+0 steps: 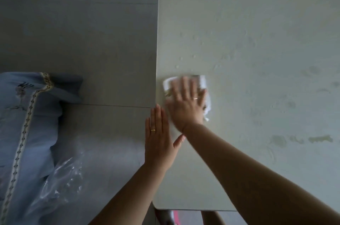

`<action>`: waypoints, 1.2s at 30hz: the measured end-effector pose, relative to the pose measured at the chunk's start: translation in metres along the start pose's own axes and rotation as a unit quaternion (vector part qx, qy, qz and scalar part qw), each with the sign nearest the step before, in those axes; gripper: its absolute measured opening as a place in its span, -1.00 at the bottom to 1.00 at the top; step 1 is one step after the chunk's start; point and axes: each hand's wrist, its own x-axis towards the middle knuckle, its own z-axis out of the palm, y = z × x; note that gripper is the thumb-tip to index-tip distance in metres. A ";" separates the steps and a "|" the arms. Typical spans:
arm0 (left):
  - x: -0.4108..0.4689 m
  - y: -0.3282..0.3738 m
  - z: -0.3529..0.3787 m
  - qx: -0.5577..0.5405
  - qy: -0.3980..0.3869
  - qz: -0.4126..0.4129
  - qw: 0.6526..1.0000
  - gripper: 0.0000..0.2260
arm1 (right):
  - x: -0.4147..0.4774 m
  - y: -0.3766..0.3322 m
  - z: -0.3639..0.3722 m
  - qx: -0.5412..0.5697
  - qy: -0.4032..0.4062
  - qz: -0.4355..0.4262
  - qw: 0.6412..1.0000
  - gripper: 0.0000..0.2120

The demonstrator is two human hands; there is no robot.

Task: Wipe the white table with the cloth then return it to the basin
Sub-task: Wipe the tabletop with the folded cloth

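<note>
pressing flat: right hand on cloth, left hand at table edge

Bare worktop far and right, open to passage. Near left edge, both hands and white cloth in the way. Blue fabric and clear plastic crowding floor at left.
</note>
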 end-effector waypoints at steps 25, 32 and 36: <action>0.066 0.016 0.006 -0.017 0.048 -0.059 0.997 -0.20 | 0.137 0.098 -0.057 -0.007 0.036 0.121 0.992 -0.39; 0.067 0.016 0.008 -0.016 0.040 -0.062 0.997 -0.18 | 0.091 -0.001 -0.017 -0.064 -0.005 -0.162 0.985 -0.42; 0.066 0.016 0.005 -0.049 0.050 -0.057 0.996 -0.21 | 0.124 0.055 -0.036 -0.106 0.025 -0.191 0.976 -0.39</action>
